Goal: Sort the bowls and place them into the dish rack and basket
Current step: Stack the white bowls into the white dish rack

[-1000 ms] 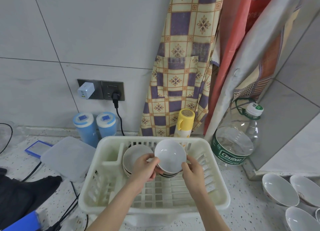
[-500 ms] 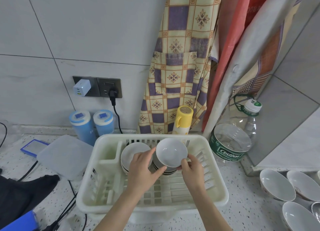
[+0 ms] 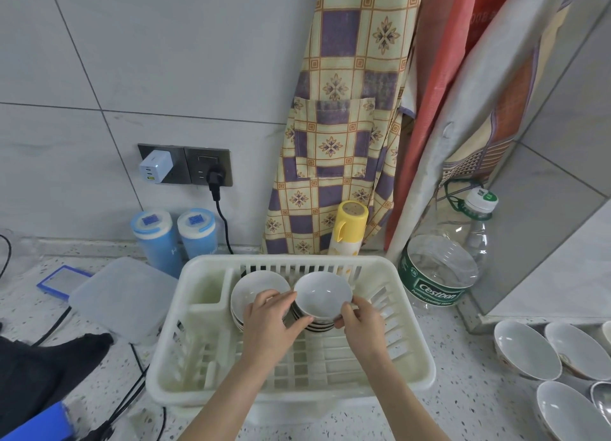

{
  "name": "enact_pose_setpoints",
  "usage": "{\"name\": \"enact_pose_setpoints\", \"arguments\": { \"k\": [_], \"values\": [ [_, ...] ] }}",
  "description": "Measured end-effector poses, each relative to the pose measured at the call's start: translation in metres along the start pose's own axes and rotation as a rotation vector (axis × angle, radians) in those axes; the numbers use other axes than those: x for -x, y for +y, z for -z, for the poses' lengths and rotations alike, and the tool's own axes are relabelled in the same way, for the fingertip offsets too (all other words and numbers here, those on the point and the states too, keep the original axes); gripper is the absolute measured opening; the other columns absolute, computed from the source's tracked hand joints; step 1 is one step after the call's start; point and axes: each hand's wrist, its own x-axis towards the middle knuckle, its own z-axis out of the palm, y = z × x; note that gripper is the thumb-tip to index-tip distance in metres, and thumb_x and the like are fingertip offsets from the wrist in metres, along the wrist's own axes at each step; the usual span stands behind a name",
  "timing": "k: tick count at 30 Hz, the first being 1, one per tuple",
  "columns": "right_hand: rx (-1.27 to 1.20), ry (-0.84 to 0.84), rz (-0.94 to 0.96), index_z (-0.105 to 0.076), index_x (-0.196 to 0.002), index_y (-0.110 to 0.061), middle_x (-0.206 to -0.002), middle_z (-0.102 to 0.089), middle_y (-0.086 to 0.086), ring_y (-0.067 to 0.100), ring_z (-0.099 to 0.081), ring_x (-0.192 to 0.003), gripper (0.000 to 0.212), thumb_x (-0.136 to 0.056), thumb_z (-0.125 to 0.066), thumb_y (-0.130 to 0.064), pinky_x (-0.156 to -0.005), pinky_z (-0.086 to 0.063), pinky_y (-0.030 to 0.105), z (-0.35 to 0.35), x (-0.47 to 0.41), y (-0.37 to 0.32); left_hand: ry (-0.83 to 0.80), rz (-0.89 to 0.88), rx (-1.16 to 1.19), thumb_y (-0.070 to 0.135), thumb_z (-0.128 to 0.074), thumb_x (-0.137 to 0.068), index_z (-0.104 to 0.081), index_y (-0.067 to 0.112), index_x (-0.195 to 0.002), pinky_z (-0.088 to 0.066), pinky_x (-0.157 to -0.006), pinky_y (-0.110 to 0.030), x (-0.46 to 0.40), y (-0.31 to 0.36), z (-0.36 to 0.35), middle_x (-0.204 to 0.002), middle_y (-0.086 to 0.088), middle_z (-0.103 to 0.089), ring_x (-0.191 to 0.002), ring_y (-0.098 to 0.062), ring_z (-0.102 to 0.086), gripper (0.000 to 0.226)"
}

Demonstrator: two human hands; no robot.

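Since second ago, white bowl (image 3: pixel 322 294) lowered from above rack onto dark-rimmed stack (image 3: pixel 318 325) at back of dish rack (image 3: pixel 413 371). Left hand (image 3: pixel 269 321) grips bowl's left rim, thumb under, fingers curled on edge; right hand (image 3: pixel 358 318) pinches right rim. Two-sided hold likely keeps bowl level for nesting. Second stack (image 3: pixel 256 290) just beside on left, suggesting sorting by kind. More bowls (image 3: pixel 525 348) wait on desk (image 3: pixel 463 407) at right, well apart from rack. Basket not identifiable.
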Motion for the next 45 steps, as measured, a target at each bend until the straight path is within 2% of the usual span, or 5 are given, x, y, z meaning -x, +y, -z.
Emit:
{"name": "enact_pose_setpoints", "arguments": {
  "k": [8, 15, 26, 37, 45],
  "values": [
    [0.041, -0.013, 0.001, -0.061, -0.120, -0.017, -0.057, -0.065, -0.006, -0.007, -0.056, -0.050, 0.031, -0.091, -0.051, -0.015, -0.042, -0.037, 0.008, -0.002, -0.003, 0.005, -0.095, 0.050, -0.117, 0.067, -0.063, -0.079, -0.059, 0.032, -0.134, -0.017, -0.087, -0.029, -0.003, -0.003, -0.003, -0.122, 0.017, -0.067, -0.138, -0.003, -0.033, 0.064],
    [0.016, -0.037, -0.058, -0.050, -0.120, -0.034, -0.067, -0.067, -0.003, -0.006, -0.055, -0.049, 0.032, -0.089, -0.054, -0.024, -0.046, -0.036, 0.013, -0.003, -0.003, 0.007, -0.087, 0.081, -0.099, 0.062, -0.067, -0.079, -0.059, 0.033, -0.132, -0.016, -0.088, -0.031, -0.003, -0.003, -0.003, -0.126, 0.017, -0.064, -0.138, -0.005, -0.034, 0.061],
    [0.035, -0.046, -0.047, -0.050, -0.126, -0.029, -0.071, -0.066, 0.004, 0.008, -0.052, -0.055, 0.034, -0.092, -0.054, -0.032, -0.052, -0.041, 0.021, -0.003, -0.004, 0.007, -0.104, 0.131, -0.067, 0.061, -0.071, -0.076, -0.058, 0.033, -0.133, -0.015, -0.085, -0.029, -0.005, -0.001, -0.002, -0.129, 0.012, -0.062, -0.136, -0.007, -0.037, 0.065],
    [-0.237, 0.192, 0.125, -0.059, -0.111, -0.039, -0.063, -0.067, -0.007, -0.003, -0.055, -0.052, 0.021, -0.098, -0.050, -0.025, -0.057, -0.042, 0.018, 0.035, 0.048, -0.023, 0.070, 0.030, 0.292, 0.020, -0.064, -0.093, -0.065, 0.019, -0.120, -0.044, -0.097, -0.039, 0.028, 0.020, 0.031, -0.104, 0.016, -0.068, -0.109, -0.013, -0.059, 0.027],
    [-0.345, 0.224, 0.089, -0.065, -0.110, -0.033, -0.062, -0.065, 0.001, 0.010, -0.050, -0.054, 0.028, -0.099, -0.048, -0.014, -0.051, -0.044, 0.018, 0.079, 0.107, 0.011, -0.020, 0.066, 0.513, 0.028, -0.058, -0.095, -0.060, 0.041, -0.110, -0.040, -0.077, 0.000, 0.085, 0.057, 0.020, -0.101, 0.025, -0.067, -0.104, 0.005, -0.057, 0.020]
  ]
}}
